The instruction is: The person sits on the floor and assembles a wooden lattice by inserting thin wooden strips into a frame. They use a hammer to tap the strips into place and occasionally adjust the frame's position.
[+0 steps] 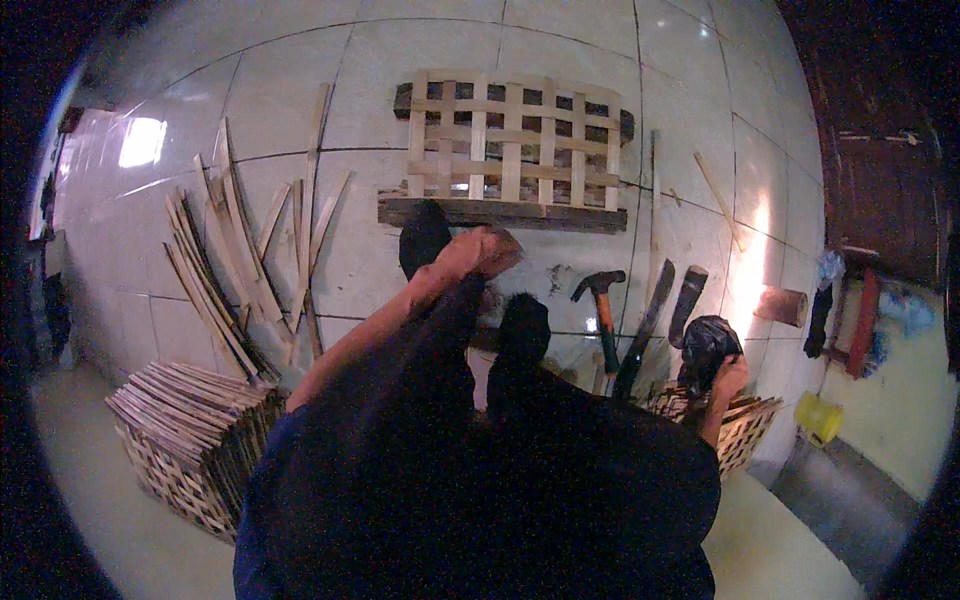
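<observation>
My left hand (482,250) reaches forward over my knee with its fingers curled, just below the front dark wooden beam (560,215). Nothing shows in its grip. On that beam and a second one behind lies a flat lattice of woven bamboo strips (515,140). My right hand (730,378) is at my right side, closed on a black plastic bag (705,343) above a woven bamboo basket (745,428). A hammer with an orange handle (603,305) and a long dark blade (645,325) lie on the tiles between my hands.
Loose bamboo strips (225,270) fan out on the tiled floor at the left. A stack of woven bamboo baskets (195,435) stands at the lower left. My dark shoes (522,325) rest near the beam. A yellow container (820,417) and a dark wooden door (880,180) are at the right.
</observation>
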Motion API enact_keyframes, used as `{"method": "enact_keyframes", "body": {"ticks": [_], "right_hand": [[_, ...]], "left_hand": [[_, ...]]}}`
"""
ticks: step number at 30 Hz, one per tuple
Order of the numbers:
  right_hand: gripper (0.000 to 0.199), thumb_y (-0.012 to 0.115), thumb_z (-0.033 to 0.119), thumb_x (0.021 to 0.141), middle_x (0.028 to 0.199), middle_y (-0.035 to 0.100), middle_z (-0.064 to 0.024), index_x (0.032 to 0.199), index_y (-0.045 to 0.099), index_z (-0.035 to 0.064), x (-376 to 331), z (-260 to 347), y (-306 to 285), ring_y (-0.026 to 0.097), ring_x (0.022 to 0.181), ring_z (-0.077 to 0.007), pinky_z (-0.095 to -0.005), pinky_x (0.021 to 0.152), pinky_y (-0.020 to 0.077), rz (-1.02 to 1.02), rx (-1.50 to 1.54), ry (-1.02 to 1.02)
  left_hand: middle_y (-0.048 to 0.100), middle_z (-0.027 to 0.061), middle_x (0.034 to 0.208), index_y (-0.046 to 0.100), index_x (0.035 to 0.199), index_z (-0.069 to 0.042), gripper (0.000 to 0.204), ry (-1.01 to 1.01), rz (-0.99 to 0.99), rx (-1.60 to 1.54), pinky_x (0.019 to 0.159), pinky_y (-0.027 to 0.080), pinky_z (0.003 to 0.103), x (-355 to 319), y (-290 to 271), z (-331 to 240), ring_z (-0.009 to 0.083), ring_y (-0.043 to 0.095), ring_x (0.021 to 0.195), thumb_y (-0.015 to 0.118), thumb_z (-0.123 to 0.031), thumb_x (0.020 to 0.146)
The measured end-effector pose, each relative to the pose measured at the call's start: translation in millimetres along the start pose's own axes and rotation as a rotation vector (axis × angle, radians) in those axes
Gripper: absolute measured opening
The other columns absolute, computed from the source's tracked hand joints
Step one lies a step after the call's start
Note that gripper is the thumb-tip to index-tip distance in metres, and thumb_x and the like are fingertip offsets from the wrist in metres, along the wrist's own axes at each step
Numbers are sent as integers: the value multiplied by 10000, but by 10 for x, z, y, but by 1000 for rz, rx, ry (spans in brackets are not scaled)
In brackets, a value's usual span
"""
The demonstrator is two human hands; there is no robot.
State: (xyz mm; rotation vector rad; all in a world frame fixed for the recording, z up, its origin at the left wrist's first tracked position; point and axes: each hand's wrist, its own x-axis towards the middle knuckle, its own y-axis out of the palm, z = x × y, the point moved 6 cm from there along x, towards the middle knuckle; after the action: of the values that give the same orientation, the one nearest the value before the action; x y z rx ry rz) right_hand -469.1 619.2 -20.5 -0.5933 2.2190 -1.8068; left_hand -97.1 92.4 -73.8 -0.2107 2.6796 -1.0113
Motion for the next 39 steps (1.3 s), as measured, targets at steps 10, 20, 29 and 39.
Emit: {"method": "enact_keyframes", "body": {"ticks": [10, 20, 29, 39], "right_hand": [[230, 547, 192, 939, 871, 630, -26, 1068, 640, 26, -315, 2557, -570, 561, 763, -113, -279, 682, 465, -2, 890, -144], [704, 645, 126, 870, 874, 657, -112, 1460, 261, 121, -494, 4988, -1256, 615, 733, -173, -316, 694, 512, 611, 1327, -278], [660, 647, 134, 894, 889, 579, -35, 1454, 298, 130, -769, 4896, -1059, 544, 720, -92, -235, 641, 487, 1336, 1909, 242], [511, 598, 109, 918, 892, 578, -14, 1393, 410, 136, -852, 4949, -671, 553, 719, -91, -224, 652, 497, 980, 1798, -191]], "left_hand": [[686, 99, 835, 677, 1034, -23, 291, -101, -195, -535, 698, 514, 319, 54, -280, -369, 184, 643, 766, 624, -264, 881], [666, 39, 914, 669, 1009, -24, 261, -292, -112, -1266, 729, 503, 266, -156, -282, -94, 130, 615, 816, 648, -260, 900], [662, 39, 951, 617, 1035, -42, 191, -206, 66, -1530, 789, 507, 286, -289, -222, -400, 141, 634, 874, 620, -192, 916], [650, 23, 892, 617, 949, -37, 146, -259, -6, -1390, 737, 475, 244, -287, -172, -223, 106, 601, 810, 636, -172, 896]]}}
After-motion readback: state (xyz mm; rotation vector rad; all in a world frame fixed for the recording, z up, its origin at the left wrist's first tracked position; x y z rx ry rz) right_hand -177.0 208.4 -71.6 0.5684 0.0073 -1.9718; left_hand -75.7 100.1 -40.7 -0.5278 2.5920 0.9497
